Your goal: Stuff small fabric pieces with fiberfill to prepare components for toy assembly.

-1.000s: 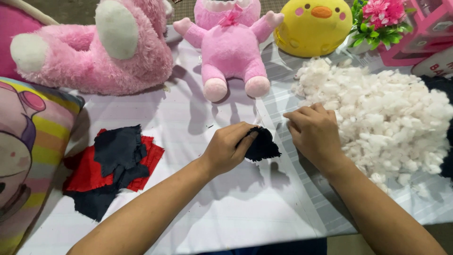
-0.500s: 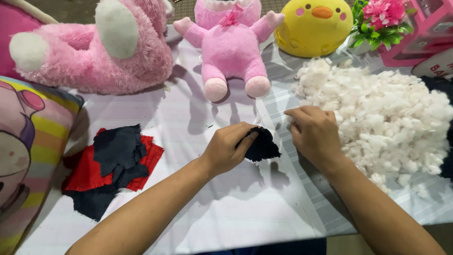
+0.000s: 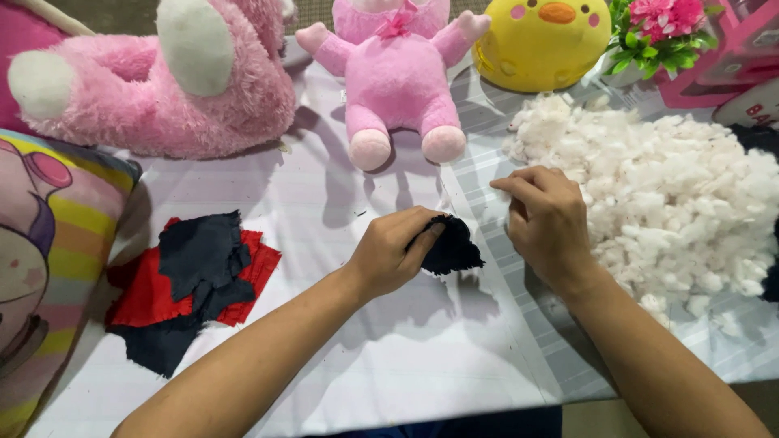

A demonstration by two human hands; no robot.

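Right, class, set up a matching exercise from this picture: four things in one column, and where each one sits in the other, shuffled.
Things:
1. dark fabric piece
2. white stuffing pile
3. yellow chick plush
4. red and dark cloth scraps

Places:
A. top, beside the pink flowers
B. left, near the striped cushion
C. held in the left hand
D. right of the right hand

Pairs: 1-C, 2-D, 3-A, 4-B

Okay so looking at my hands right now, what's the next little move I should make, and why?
Probably bring the right hand across to the dark fabric piece. The left hand holds that piece up off the table, and the right hand's fingers look pinched on a tuft beside the white stuffing pile.
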